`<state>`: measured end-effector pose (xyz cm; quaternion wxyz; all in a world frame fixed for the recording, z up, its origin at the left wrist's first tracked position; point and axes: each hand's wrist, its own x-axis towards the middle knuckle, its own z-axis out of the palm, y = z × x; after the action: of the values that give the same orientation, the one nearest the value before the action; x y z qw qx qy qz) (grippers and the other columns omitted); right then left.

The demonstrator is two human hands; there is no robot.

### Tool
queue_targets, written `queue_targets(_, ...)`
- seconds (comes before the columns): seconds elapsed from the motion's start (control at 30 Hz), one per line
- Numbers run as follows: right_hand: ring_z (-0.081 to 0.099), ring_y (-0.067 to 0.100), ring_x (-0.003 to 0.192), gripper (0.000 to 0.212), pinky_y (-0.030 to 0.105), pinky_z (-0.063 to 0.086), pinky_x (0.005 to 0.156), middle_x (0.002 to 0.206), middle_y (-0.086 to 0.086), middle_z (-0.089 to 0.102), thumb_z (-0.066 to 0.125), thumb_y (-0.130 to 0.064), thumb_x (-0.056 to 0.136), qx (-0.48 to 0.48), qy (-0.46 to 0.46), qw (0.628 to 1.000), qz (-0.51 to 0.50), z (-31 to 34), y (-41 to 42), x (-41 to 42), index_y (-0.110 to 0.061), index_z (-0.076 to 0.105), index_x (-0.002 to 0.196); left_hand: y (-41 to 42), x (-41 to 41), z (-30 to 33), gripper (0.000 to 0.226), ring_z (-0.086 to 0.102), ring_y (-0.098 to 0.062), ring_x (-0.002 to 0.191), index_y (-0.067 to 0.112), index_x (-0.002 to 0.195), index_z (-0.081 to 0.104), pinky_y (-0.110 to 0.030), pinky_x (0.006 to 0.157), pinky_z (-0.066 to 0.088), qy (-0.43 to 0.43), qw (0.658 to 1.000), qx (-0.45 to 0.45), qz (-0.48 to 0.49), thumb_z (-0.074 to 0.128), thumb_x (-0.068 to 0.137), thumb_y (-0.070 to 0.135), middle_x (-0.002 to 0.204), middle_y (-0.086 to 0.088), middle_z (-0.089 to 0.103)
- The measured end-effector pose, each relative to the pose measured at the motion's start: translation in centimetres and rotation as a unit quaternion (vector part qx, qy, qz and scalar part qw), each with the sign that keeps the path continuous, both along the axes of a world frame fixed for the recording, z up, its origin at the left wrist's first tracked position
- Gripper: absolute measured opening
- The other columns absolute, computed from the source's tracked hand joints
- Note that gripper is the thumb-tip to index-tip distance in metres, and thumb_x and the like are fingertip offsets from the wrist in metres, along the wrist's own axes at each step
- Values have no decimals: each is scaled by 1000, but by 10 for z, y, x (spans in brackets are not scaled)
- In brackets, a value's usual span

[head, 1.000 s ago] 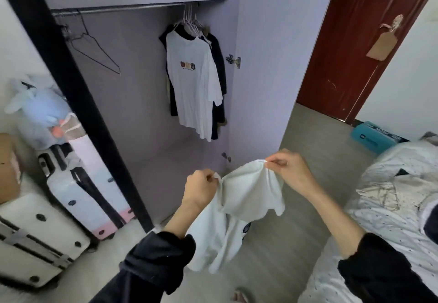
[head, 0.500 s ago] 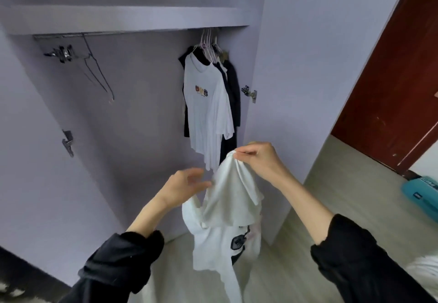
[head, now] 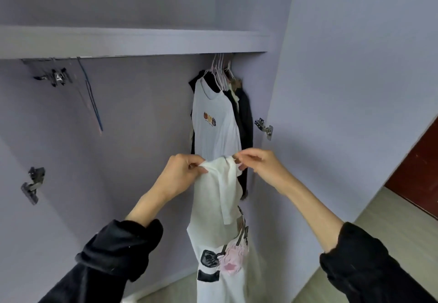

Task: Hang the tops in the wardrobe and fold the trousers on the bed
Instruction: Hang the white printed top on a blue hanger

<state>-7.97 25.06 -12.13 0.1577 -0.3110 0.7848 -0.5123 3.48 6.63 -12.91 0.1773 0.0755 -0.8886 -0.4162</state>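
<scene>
The wardrobe is standing open, its lilac panels smooth and matt, with a flat shelf running across above. At far left a metal hinge is jutting from the side panel. Higher up, a thin wire hanger is dangling empty and slightly blurred; the rail it hangs from is hidden behind the shelf edge. Between it and the hung clothes the back panel is showing bare, leaving open room.

The left hand is pinching the bunched top edge of a white top, fingers curled into the soft cloth. The top is drooping in a long limp fold in front of the wardrobe, with a grey and pink print low down; its hem is cut off at the bottom edge. The right hand is gripping the same bunched edge just beside the left, fingertips nipped together on the fabric.

Behind the hands a white tee with a small chest print is hanging on pale hangers, and dark garments are crowding against it by the right panel; how many is hard to tell. A red-brown door is showing at far right, partly cut off.
</scene>
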Motion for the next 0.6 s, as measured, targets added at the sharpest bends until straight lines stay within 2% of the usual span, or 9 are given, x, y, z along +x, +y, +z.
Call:
queue_targets(0.07,59,12,104,37,23,47,90,116,-7,61,54,-6,91,73,11,996,59,-7,-12,-28,-23,58,124,-10,-21,12,14,61,8,71,8,81,73,-4,67,42,17,1000,0,-24,62,87,1,77,14,69)
queue_targets(0.1,55,11,108,43,24,44,92,119,-11,57,54,-4,90,115,16,989,90,-11,-19,-37,-28,55,126,-13,-28,16,14,61,9,73,7,84,74,-4,69,42,26,999,-6,-33,62,87,1,79,14,70)
queue_targets(0.17,56,-1,98,33,14,42,84,106,-19,60,55,-8,90,133,6,984,117,-19,-39,-54,-36,60,109,-23,-43,27,14,63,7,79,7,87,74,-6,75,44,37,998,-17,-48,62,87,1,83,12,71)
queue_targets(0.23,58,-15,73,24,3,41,64,80,-25,64,59,-9,88,93,-9,989,118,-20,-57,-69,-32,66,89,-35,-51,36,14,64,7,83,8,88,75,-6,78,44,41,997,-33,-48,62,87,2,85,13,71)
queue_targets(0.27,56,-17,65,19,1,39,59,70,-25,63,62,-9,86,81,-6,990,114,-19,-65,-77,-27,68,83,-43,-54,40,15,63,10,83,8,89,75,-5,78,43,41,998,-43,-37,62,87,1,84,16,71)
queue_targets(0.33,53,-15,56,17,2,37,56,58,-22,61,70,-13,82,62,15,991,116,-15,-81,-96,-23,66,70,-64,-59,44,20,61,13,83,10,89,76,-2,76,41,37,997,-63,14,62,85,-3,85,18,70)
queue_targets(0.43,47,-7,53,22,9,35,58,59,-12,57,73,-16,81,42,36,990,133,-9,-102,-114,-22,61,63,-97,-55,42,24,65,-2,86,13,88,76,-11,78,46,-16,989,-93,113,61,84,-5,87,9,72)
queue_targets(0.53,52,-8,56,19,8,37,61,59,-16,61,72,-16,81,38,70,982,174,1,-126,-126,-23,63,66,-115,-48,40,26,64,-11,92,14,92,74,-1,72,40,-71,974,-99,189,57,87,-4,87,11,69)
queue_targets(0.6,54,-10,56,19,5,38,61,58,-19,62,73,-17,80,22,87,975,202,10,-144,-128,-25,64,65,-116,-47,45,29,61,-9,103,17,106,69,2,76,38,-60,980,-21,187,52,91,-1,100,9,68)
